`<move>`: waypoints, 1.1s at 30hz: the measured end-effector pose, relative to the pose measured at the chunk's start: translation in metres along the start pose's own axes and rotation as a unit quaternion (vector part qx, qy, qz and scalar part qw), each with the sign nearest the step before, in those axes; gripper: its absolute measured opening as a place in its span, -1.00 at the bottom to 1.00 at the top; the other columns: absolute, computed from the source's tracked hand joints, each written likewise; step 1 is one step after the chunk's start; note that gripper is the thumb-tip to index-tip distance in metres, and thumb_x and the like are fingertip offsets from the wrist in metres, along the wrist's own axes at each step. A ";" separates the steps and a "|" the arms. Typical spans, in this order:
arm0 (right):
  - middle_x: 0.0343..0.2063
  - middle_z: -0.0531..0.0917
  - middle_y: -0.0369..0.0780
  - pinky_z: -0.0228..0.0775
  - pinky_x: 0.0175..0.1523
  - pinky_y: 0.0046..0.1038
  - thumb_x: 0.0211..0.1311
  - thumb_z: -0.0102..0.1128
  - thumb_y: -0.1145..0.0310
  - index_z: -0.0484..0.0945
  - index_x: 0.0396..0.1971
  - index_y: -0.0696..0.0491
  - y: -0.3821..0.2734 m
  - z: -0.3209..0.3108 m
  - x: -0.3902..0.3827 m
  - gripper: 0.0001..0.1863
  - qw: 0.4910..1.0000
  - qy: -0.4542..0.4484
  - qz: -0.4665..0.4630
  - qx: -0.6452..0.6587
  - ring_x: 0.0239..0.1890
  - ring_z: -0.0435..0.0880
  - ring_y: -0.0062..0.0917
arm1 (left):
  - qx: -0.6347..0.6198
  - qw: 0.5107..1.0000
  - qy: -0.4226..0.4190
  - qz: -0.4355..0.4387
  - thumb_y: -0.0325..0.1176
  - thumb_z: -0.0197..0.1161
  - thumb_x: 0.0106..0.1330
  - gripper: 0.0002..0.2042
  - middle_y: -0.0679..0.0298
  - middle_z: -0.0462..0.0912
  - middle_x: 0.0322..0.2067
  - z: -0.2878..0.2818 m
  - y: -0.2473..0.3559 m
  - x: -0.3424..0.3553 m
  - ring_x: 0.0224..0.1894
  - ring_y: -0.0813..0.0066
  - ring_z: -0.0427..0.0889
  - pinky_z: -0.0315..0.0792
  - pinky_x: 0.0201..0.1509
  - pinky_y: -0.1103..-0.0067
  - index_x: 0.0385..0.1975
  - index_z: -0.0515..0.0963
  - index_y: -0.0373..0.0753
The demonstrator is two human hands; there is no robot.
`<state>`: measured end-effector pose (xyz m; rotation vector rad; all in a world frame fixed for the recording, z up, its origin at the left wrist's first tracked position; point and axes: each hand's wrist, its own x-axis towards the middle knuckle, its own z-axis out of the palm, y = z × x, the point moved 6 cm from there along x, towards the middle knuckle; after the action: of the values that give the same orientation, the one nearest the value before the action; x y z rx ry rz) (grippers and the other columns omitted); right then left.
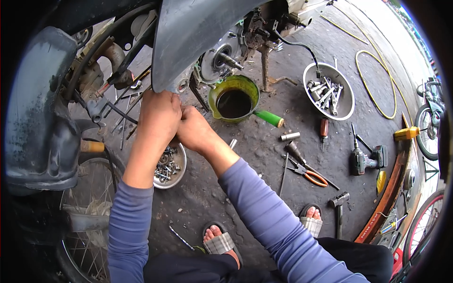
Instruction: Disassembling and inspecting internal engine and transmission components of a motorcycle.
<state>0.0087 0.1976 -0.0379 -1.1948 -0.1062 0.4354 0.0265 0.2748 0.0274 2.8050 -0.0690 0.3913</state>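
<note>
My left hand [159, 113] is closed at the lower edge of a grey motorbike body panel [188, 40]. Pressed against it, my right hand [194, 130] is closed too. The fingers curl away from view, so whatever they grip is hidden. Just right of the hands is the opened engine [214, 63] with a bare metal shaft [230, 60] sticking out. A yellow-green pan [213, 96] of dark oil stands below the shaft, its green handle [269, 118] pointing right. Under my wrists sits a metal bowl [181, 175] of bolts and small parts.
To the right lie a bowl [350, 106] of sockets and wrenches, a screwdriver [324, 129], orange-handled pliers [315, 178], a cordless impact driver [365, 160] and a hammer [339, 203]. A spoked wheel [92, 203] is at the left. A yellow hose [361, 70] curls on the floor.
</note>
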 end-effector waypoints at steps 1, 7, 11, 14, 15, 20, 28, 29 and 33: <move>-0.49 0.65 0.13 0.54 -0.22 -0.24 0.17 0.17 0.36 0.60 -0.45 0.33 -0.023 -0.009 -0.004 -0.72 0.929 0.028 -0.117 -0.349 -0.39 0.71 -0.10 | 0.002 1.000 0.002 0.001 -0.36 0.09 0.26 -0.76 -0.12 0.61 -0.49 -0.001 -0.004 -0.002 -0.35 -0.20 0.53 0.40 -0.08 0.14 -0.50 0.58 -0.42; -0.59 0.63 0.03 0.48 -0.28 -0.16 0.20 0.19 0.32 0.61 -0.46 0.21 -0.141 -0.093 -0.017 -0.77 0.848 0.259 -0.300 -0.351 -0.44 0.67 -0.09 | -0.511 0.831 -0.102 -0.196 -0.41 -0.06 0.46 -0.84 0.31 0.41 -0.58 0.024 0.018 -0.042 -0.74 0.51 0.47 0.38 -0.69 0.57 -0.18 0.39 -0.38; -0.51 0.64 0.05 0.49 -0.20 -0.19 0.18 0.19 0.34 0.63 -0.42 0.21 -0.146 -0.078 0.012 -0.79 0.783 0.207 -0.297 -0.506 -0.36 0.65 -0.04 | -0.642 0.720 -0.122 -0.232 -0.36 -0.10 0.48 -0.90 0.36 0.31 -0.54 0.057 0.010 -0.073 -0.71 0.63 0.26 0.22 -0.67 0.63 -0.15 0.31 -0.21; -0.47 0.65 0.06 0.49 -0.19 -0.24 0.19 0.21 0.35 0.65 -0.38 0.22 -0.146 -0.079 0.010 -0.78 0.815 0.198 -0.269 -0.474 -0.34 0.66 -0.05 | -0.656 0.704 -0.117 -0.245 -0.32 -0.11 0.50 -0.90 0.36 0.31 -0.52 0.071 0.006 -0.090 -0.66 0.63 0.25 0.22 -0.61 0.62 -0.15 0.29 -0.16; -0.47 0.65 0.06 0.49 -0.20 -0.27 0.19 0.22 0.34 0.66 -0.37 0.23 -0.144 -0.082 0.010 -0.77 0.837 0.206 -0.249 -0.441 -0.35 0.67 -0.08 | -0.658 0.704 -0.109 -0.246 -0.31 -0.11 0.50 -0.90 0.36 0.31 -0.52 0.076 0.003 -0.094 -0.65 0.61 0.26 0.23 -0.60 0.61 -0.15 0.29 -0.16; -0.46 0.65 0.10 0.50 -0.12 -0.22 0.16 0.25 0.30 0.69 -0.40 0.17 -0.134 -0.095 0.011 -0.78 0.889 0.196 -0.195 -0.364 -0.29 0.68 -0.06 | -0.616 0.744 -0.155 -0.208 -0.36 -0.08 0.48 -0.91 0.31 0.41 -0.48 0.095 -0.006 -0.107 -0.58 0.54 0.44 0.40 -0.49 0.58 -0.18 0.32 -0.21; -0.42 0.67 0.08 0.48 -0.09 -0.26 0.19 0.24 0.28 0.68 -0.35 0.21 -0.135 -0.104 0.008 -0.74 0.899 0.146 -0.142 -0.387 -0.24 0.70 -0.12 | -0.200 0.886 -0.413 0.063 -0.34 0.21 0.25 -0.81 0.05 0.58 -0.24 0.149 -0.006 -0.147 -0.11 0.10 0.57 0.44 -0.02 0.37 -0.25 0.61 -0.30; -0.42 0.67 0.08 0.48 -0.09 -0.26 0.19 0.24 0.27 0.68 -0.35 0.21 -0.136 -0.104 0.007 -0.73 0.898 0.146 -0.144 -0.388 -0.25 0.70 -0.12 | -0.201 0.886 -0.413 0.061 -0.34 0.21 0.25 -0.81 0.05 0.58 -0.24 0.151 -0.008 -0.152 -0.11 0.10 0.57 0.44 -0.02 0.37 -0.25 0.61 -0.30; -0.43 0.68 0.07 0.49 -0.10 -0.25 0.20 0.22 0.28 0.68 -0.35 0.21 -0.138 -0.103 0.009 -0.73 0.914 0.113 -0.132 -0.366 -0.26 0.70 -0.13 | -0.089 0.860 -0.489 0.117 -0.31 0.19 0.25 -0.79 0.04 0.58 -0.21 0.169 -0.019 -0.180 -0.05 0.09 0.55 0.40 0.06 0.31 -0.24 0.62 -0.28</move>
<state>0.0856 0.0700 0.0491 -1.9313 -0.2426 -0.0040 -0.1012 0.2415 -0.1820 2.5033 -0.6257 -0.9696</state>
